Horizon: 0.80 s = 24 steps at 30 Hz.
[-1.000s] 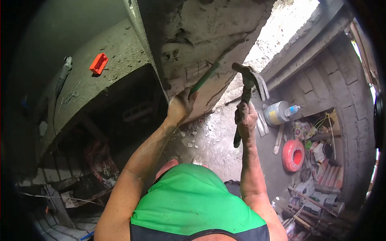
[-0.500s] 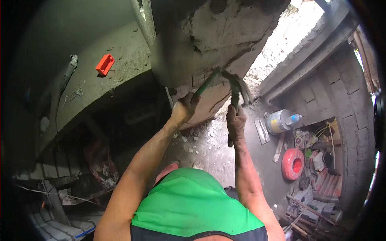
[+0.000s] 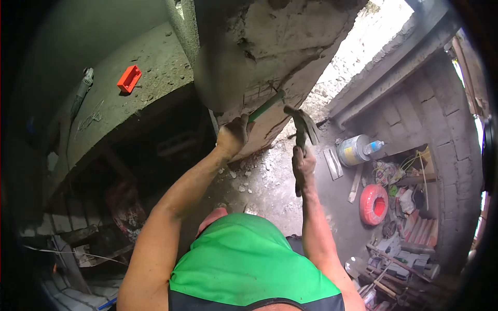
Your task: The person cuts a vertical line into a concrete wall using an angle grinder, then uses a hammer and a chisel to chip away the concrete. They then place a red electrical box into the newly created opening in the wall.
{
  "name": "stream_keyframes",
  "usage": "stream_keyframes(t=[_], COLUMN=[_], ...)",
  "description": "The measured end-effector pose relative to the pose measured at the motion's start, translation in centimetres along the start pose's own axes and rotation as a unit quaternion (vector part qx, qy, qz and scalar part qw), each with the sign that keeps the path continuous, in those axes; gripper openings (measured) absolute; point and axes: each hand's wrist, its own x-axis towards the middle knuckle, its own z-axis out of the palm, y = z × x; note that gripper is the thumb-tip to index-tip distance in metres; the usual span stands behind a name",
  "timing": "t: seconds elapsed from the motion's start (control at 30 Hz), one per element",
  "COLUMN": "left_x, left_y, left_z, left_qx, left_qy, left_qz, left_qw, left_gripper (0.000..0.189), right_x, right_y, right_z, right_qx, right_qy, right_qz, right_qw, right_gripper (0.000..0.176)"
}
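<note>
My left hand (image 3: 233, 136) is wrapped round a green rod-like tool (image 3: 267, 106), whose far end meets the rough plastered wall (image 3: 290, 41). In my right hand (image 3: 304, 161) is the handle of a claw hammer (image 3: 303, 123). The hammer's head is raised to the right of the green tool's end, with a small gap between them. Broken lines and some thin bars show in the wall surface near the tool's tip.
On the concrete ledge (image 3: 155, 70) at left lie a red box (image 3: 129, 79) and a grinder-like tool (image 3: 83, 89). To the right are a metal can (image 3: 353, 150) with a bottle (image 3: 373, 147), a red hose coil (image 3: 373, 204) and wood pieces. Rubble covers the floor.
The hammer is now lower and sharper, its head a little apart from the green tool. My left hand and the green tool have shifted slightly left; the whole view has moved slightly.
</note>
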Motion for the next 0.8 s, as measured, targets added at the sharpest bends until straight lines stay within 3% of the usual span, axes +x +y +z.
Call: stream_keyframes(t=[0.03, 0.1, 0.2, 0.23, 0.3, 0.33, 0.4, 0.47, 0.6, 0.63, 0.67, 0.7, 0.8], left_x=[0.2, 0.9, 1.6, 1.6, 0.9, 0.2, -0.8, -0.1, 1.4, 1.9, 2.4, 2.5, 2.4], left_y=[0.4, 1.5, 2.8, 4.3, 7.8, 8.0, 7.7, 5.3, 1.7, 1.9, 2.3, 3.2, 2.6], left_z=[-0.6, -1.5, -2.0, -3.6, -7.4, -7.3, -7.5, -6.7, -5.3, -6.5, -7.6, -8.6, -7.5], left_qx=[0.000, -0.137, -0.226, -0.227, -0.058, -0.059, -0.040, -0.044, -0.136, -0.303, -0.453, -0.471, -0.438], left_qy=[0.001, -0.062, -0.057, -0.058, -0.171, -0.175, -0.100, -0.129, -0.061, -0.155, -0.242, -0.257, -0.248], left_qz=[0.001, -0.086, -0.111, -0.110, -0.101, -0.099, -0.025, -0.054, -0.089, -0.206, -0.312, -0.349, -0.308], left_qw=[1.000, 0.985, 0.966, 0.966, 0.978, 0.978, 0.994, 0.989, 0.985, 0.917, 0.799, 0.769, 0.807], left_gripper=[0.035, 0.035, 0.036, 0.036, 0.035, 0.035, 0.033, 0.034, 0.035, 0.036, 0.038, 0.037, 0.036], right_x=[-0.8, -2.2, -2.7, -2.6, -1.9, -1.8, -1.4, -1.3, -0.8, -0.6, -0.3, -0.2, 0.9], right_y=[0.9, 1.8, 4.0, 3.2, 1.6, 0.9, -0.1, -2.3, -3.0, -2.7, -2.9, -3.2, -4.1], right_z=[-0.2, -1.0, -1.8, -2.3, -3.7, -4.5, -5.6, -6.5, -6.2, -6.0, -5.8, -5.7, -5.1], right_qx=[0.005, 0.008, 0.069, 0.107, 0.121, 0.135, 0.140, 0.172, 0.175, 0.166, 0.157, 0.144, 0.102], right_qy=[0.007, 0.010, 0.010, 0.007, 0.013, 0.016, 0.031, 0.019, 0.017, 0.010, 0.005, 0.001, 0.006], right_qz=[0.014, 0.050, 0.094, 0.115, 0.103, 0.091, 0.087, 0.101, 0.100, 0.096, 0.092, 0.087, 0.053], right_qw=[1.000, 0.999, 0.993, 0.988, 0.987, 0.987, 0.986, 0.980, 0.979, 0.981, 0.983, 0.986, 0.993], right_gripper=[0.040, 0.046, 0.049, 0.051, 0.050, 0.049, 0.052, 0.052, 0.051, 0.051, 0.051, 0.050, 0.049])
